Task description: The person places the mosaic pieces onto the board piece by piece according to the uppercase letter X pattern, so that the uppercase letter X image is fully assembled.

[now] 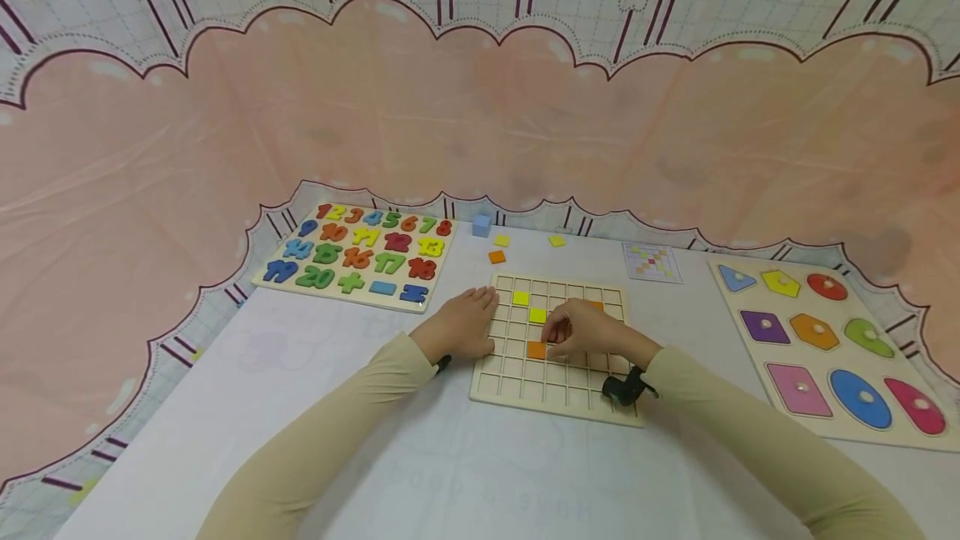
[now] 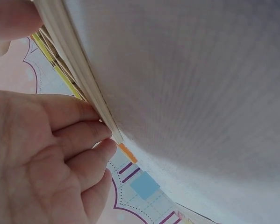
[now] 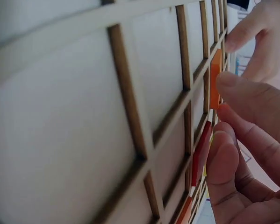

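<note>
A wooden grid board (image 1: pixel 555 412) lies on the table between both hands. My left hand (image 1: pixel 467 322) rests along its left edge; in the left wrist view its fingertips (image 2: pixel 102 130) touch the board's side. Over the middle of the grid, my right hand (image 1: pixel 588 330) pinches an orange square tile (image 1: pixel 536 349) at a cell, its thumb against the tile in the right wrist view. Two yellow tiles (image 1: pixel 521 298) sit in cells on a diagonal above. Another orange tile (image 1: pixel 596 306) shows behind the right hand. The right wrist view reveals a red tile (image 3: pixel 202 154) nearby.
Loose yellow tiles (image 1: pixel 557 241), an orange tile (image 1: pixel 497 257) and a blue cube (image 1: pixel 482 226) lie beyond the board. A pattern card (image 1: pixel 652 262) is at back right. A number puzzle (image 1: pixel 352 257) stands left, a shape puzzle (image 1: pixel 825 348) right.
</note>
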Demonstrator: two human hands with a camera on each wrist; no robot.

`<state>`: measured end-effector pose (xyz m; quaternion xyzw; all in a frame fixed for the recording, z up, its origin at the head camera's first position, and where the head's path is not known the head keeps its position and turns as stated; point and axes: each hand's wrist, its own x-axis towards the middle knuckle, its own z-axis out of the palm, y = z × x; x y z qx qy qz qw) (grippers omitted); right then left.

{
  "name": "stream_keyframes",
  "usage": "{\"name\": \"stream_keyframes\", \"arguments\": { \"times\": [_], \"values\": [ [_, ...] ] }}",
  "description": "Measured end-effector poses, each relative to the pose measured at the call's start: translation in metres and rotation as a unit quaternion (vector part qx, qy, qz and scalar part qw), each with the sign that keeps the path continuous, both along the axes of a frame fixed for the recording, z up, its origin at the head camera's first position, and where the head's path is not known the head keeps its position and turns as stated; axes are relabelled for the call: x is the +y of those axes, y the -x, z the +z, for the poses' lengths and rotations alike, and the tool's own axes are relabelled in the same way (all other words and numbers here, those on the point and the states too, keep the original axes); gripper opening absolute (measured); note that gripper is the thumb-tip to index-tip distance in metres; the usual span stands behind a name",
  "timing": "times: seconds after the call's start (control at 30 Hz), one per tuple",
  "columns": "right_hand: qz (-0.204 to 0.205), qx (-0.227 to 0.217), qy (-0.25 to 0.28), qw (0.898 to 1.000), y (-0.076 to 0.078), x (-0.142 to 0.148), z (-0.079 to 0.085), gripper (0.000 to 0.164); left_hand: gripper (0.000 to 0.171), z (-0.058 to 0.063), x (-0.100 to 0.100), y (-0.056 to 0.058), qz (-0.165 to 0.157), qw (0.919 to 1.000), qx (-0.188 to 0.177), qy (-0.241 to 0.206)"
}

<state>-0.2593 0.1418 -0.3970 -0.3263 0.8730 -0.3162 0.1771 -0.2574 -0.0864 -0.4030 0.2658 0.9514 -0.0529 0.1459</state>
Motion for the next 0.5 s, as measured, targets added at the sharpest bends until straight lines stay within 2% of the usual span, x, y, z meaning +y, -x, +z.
{"name": "stream_keyframes", "arguments": {
  "times": [0.27,0.5],
  "values": [
    [-0.005,0.010,-0.003,1.000,0.0003,-0.0048,-0.0038,0.007,0.074,-0.0023,0.0001,0.0008,0.003,1.0000,-0.002,0.002],
    [0.003,0.010,-0.005,1.000,0.0037,-0.0049,0.0014,0.008,0.074,-0.0005,0.0009,0.0008,0.003,1.0000,-0.001,0.005]
  ]
}}
